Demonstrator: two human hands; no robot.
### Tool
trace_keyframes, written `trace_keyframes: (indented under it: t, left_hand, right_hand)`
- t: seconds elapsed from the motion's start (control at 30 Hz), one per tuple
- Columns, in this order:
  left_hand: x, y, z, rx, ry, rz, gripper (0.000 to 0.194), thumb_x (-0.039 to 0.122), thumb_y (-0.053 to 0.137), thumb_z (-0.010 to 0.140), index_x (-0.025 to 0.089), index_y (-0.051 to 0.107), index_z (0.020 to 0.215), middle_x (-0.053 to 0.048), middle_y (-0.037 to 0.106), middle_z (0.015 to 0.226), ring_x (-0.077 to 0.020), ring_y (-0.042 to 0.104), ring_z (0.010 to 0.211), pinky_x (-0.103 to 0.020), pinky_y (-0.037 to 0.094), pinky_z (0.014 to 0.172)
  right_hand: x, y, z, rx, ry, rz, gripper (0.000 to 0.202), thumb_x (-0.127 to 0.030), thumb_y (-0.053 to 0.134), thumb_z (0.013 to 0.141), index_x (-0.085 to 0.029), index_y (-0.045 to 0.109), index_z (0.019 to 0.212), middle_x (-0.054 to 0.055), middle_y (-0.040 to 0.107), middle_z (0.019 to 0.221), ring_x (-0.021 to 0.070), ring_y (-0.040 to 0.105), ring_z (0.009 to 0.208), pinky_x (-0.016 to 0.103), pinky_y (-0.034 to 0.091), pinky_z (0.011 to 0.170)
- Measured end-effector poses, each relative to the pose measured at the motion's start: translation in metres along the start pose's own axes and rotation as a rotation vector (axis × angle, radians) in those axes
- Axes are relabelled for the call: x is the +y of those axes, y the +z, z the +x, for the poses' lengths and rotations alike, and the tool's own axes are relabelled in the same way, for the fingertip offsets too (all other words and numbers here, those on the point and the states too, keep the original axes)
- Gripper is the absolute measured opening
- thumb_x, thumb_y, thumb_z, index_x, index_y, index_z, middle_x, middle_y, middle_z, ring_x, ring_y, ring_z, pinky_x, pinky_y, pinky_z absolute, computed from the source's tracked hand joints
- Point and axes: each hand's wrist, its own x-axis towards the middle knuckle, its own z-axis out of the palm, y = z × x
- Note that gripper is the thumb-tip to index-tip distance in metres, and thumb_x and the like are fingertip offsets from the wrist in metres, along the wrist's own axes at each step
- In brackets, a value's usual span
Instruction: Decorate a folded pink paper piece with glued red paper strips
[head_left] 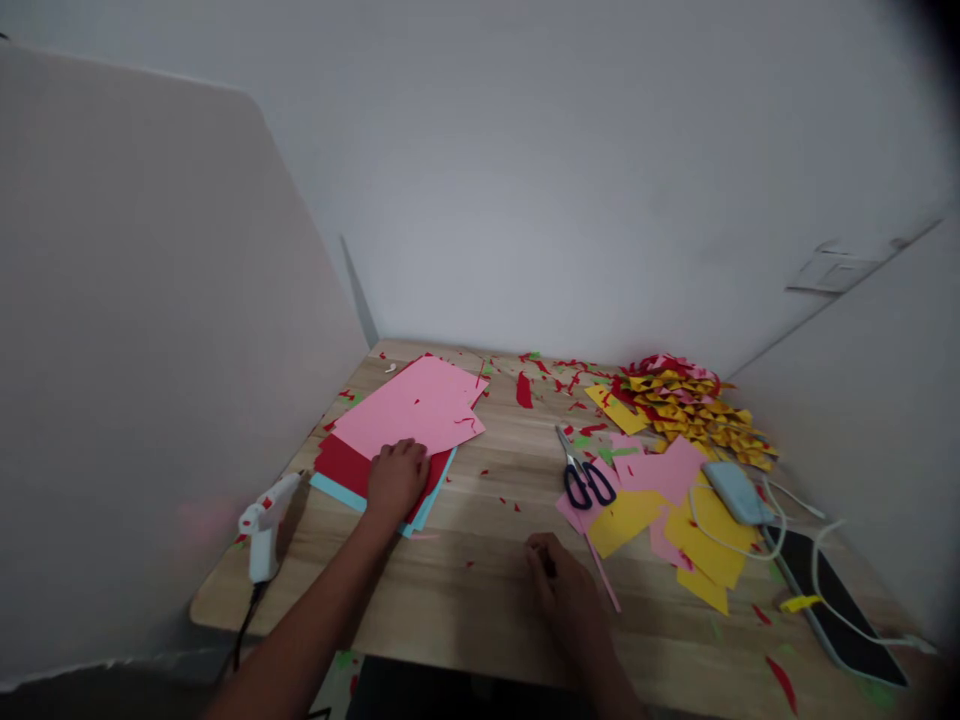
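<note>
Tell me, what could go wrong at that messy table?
The white glue gun sits near the left edge of the table with its black cord hanging over the front, so a tug on the cord might pull it down. The scissors lie near the right hand, so a careless reach could bump them. The paper stack under the left hand looks loosely piled and might slide apart.

Pink paper (420,400): uppermost, flat, set aslant, stepped edge at right; plain pale pink.
Red paper (341,467): beneath the pink, deep red, flat, showing mainly along the near side.
Blue paper (335,490): lowest, light blue, visible as narrow margins.
Place: left part of the wooden table (480,600).
</note>
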Motion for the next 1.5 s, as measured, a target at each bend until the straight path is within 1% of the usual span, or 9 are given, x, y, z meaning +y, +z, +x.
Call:
trace_keyframes:
  t: [0.23,0.43,0.57,0.73,0.8,0.93,1.23,1.37,1.5]
  left_hand:
    - [0.012,-0.007,0.012,-0.012,-0.071,-0.011,0.036,0.034,0.042,0.098,0.019,0.072,0.111,-0.015,0.069,0.119,-0.0317,0.06,0.109,-0.04,0.045,0.085]
    - [0.018,-0.092,0.02,-0.009,0.048,-0.176,0.033,0.045,0.044,0.097,0.026,0.07,0.103,-0.005,0.075,0.099,-0.0226,0.067,0.088,-0.029,0.044,0.071]
    - [0.033,-0.13,0.032,0.163,0.078,-0.76,0.033,0.052,0.062,0.081,0.019,0.067,0.086,-0.003,0.07,0.084,-0.0189,0.062,0.076,-0.027,0.045,0.067]
    - [0.045,-0.08,0.024,0.118,-0.057,-0.927,0.042,0.043,0.068,0.07,0.017,0.067,0.103,-0.005,0.066,0.09,-0.021,0.063,0.089,-0.03,0.048,0.072]
    - [0.053,-0.058,0.005,0.086,-0.064,-0.951,0.044,0.043,0.066,0.072,0.018,0.065,0.108,-0.006,0.066,0.096,-0.0205,0.063,0.091,-0.029,0.048,0.071]
    - [0.068,-0.051,-0.032,-0.123,-0.096,-1.105,0.049,0.046,0.064,0.076,0.019,0.061,0.117,-0.006,0.068,0.094,-0.0173,0.063,0.079,-0.026,0.048,0.064]
    - [0.038,-0.026,-0.059,-0.334,-0.021,-0.773,0.038,0.05,0.063,0.078,0.023,0.073,0.103,-0.007,0.076,0.114,-0.0236,0.071,0.086,-0.033,0.055,0.073]
    - [0.024,0.015,-0.075,-0.228,-0.045,-0.632,0.04,0.054,0.057,0.084,0.024,0.072,0.104,-0.006,0.077,0.111,-0.0254,0.073,0.092,-0.033,0.055,0.078]
    - [0.027,0.023,-0.085,-0.114,-0.093,-0.583,0.042,0.059,0.056,0.083,0.024,0.072,0.099,-0.005,0.078,0.108,-0.023,0.071,0.084,-0.032,0.054,0.075]
  right_hand:
    - [0.014,0.032,-0.012,0.059,-0.111,-0.012,0.028,-0.033,0.045,0.099,-0.021,0.068,0.109,0.008,0.075,0.088,0.0242,0.073,0.081,0.036,0.057,0.075]
    - [0.01,0.029,-0.007,0.066,-0.092,0.039,0.019,-0.024,0.054,0.095,-0.021,0.067,0.107,0.002,0.069,0.074,0.0196,0.069,0.07,0.029,0.054,0.068]
    - [0.008,0.027,-0.003,0.176,-0.226,0.021,0.013,-0.024,0.055,0.096,-0.022,0.065,0.088,0.0,0.069,0.073,0.0178,0.067,0.067,0.027,0.051,0.064]
    - [0.012,0.021,-0.011,0.295,-0.219,0.016,0.024,-0.026,0.048,0.1,-0.022,0.054,0.077,0.002,0.061,0.072,0.0186,0.062,0.069,0.03,0.051,0.065]
    - [0.011,0.016,-0.015,0.361,-0.249,-0.014,0.008,-0.022,0.052,0.097,-0.021,0.06,0.093,0.009,0.065,0.094,0.0233,0.064,0.091,0.039,0.055,0.08]
    - [0.006,-0.004,-0.011,0.441,-0.448,-0.169,0.048,-0.007,0.059,0.089,-0.03,0.058,0.131,0.015,0.048,0.144,0.0334,0.049,0.132,0.056,0.048,0.101]
    - [-0.006,-0.012,-0.009,0.144,-0.655,-0.111,0.033,-0.014,0.063,0.089,-0.029,0.067,0.118,0.006,0.07,0.125,0.0242,0.059,0.12,0.042,0.051,0.1]
    - [0.032,-0.034,-0.027,0.086,-0.497,-0.267,0.031,-0.031,0.061,0.088,-0.03,0.069,0.117,0.006,0.069,0.127,0.0231,0.061,0.118,0.042,0.048,0.104]
    - [0.128,-0.121,-0.052,0.612,0.112,-0.582,0.032,-0.036,0.045,0.094,-0.02,0.072,0.103,0.015,0.069,0.107,0.0289,0.061,0.106,0.05,0.047,0.098]
